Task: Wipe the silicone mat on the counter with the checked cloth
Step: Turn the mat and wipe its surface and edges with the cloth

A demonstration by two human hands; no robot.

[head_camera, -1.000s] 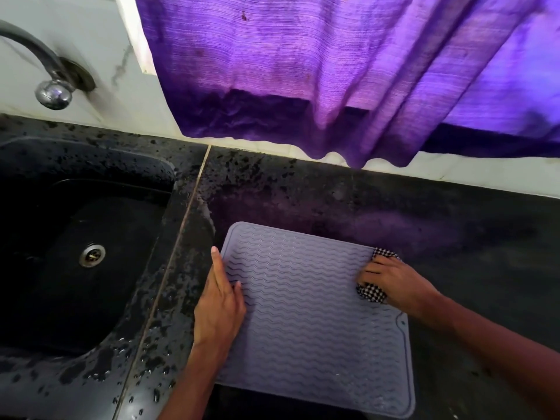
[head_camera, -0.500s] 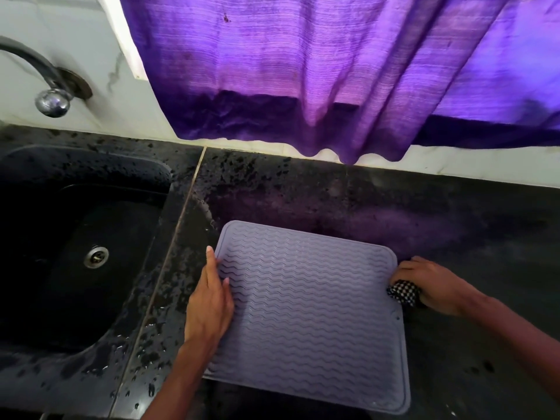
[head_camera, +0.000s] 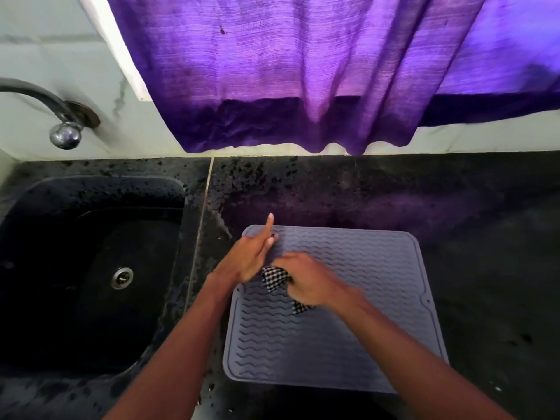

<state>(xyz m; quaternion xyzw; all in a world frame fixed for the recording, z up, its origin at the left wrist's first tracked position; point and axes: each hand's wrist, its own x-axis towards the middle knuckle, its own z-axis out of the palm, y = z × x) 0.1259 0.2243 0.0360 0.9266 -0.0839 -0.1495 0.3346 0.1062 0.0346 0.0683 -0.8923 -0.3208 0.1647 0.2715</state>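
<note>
A grey silicone mat (head_camera: 348, 334) with wavy ridges lies flat on the black counter (head_camera: 454, 207). My right hand (head_camera: 306, 280) grips the bunched black-and-white checked cloth (head_camera: 272, 278) and presses it on the mat's left part. My left hand (head_camera: 251, 256) lies with straight fingers on the mat's far left corner, its index finger pointing away past the edge. The two hands nearly touch, and most of the cloth is hidden under my right hand.
A black sink (head_camera: 91, 268) with a metal drain (head_camera: 121, 277) sits left of the mat, and a chrome tap (head_camera: 65, 136) comes out of the wall above it. A purple curtain (head_camera: 303, 71) hangs over the counter's back edge. Water drops speckle the counter near the sink.
My right hand has swept the cloth from the mat's right edge across to its left side. My left hand has slid up the left edge to the far corner.
</note>
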